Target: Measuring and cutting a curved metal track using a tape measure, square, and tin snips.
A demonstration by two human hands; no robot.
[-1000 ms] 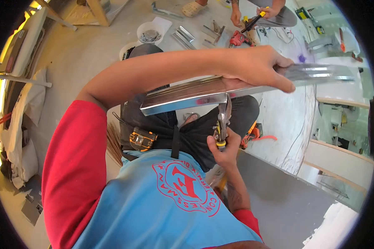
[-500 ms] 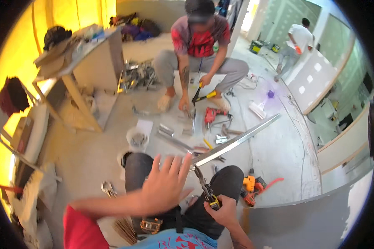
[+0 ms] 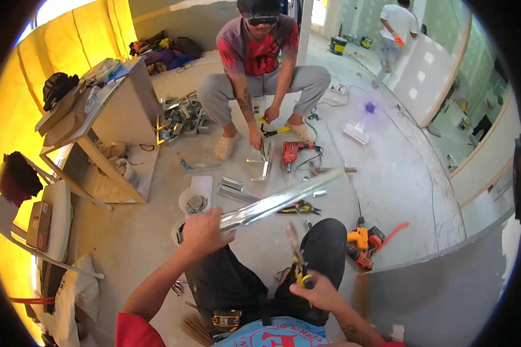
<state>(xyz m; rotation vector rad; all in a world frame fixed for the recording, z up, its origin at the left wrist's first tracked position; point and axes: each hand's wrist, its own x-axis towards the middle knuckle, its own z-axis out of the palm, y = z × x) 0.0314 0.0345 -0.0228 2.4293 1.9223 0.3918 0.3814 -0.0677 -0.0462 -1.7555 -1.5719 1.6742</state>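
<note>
My left hand (image 3: 202, 231) grips the near end of a long shiny metal channel (image 3: 275, 199), which reaches out diagonally over the floor to the right. My right hand (image 3: 316, 292) is closed on yellow-handled metal snips (image 3: 298, 257) held upright above my right thigh, apart from the channel. Just beyond my left hand sits a white bucket of small metal bits (image 3: 195, 202). A second pair of snips (image 3: 295, 209) lies under and beside the channel.
A co-worker (image 3: 257, 52) squats ahead holding a yellow-handled tool, near a red drill (image 3: 295, 151), metal offcuts (image 3: 182, 115) and short channels. Cordless drills (image 3: 359, 237) lie right. A wooden bench (image 3: 121, 115) and folding chair are left. Another person (image 3: 396, 34) stands by a leaning board.
The channel has moved away from the right-hand snips, with my left hand now gripping its near end instead of being open. The view has tilted up, showing the room ahead.
</note>
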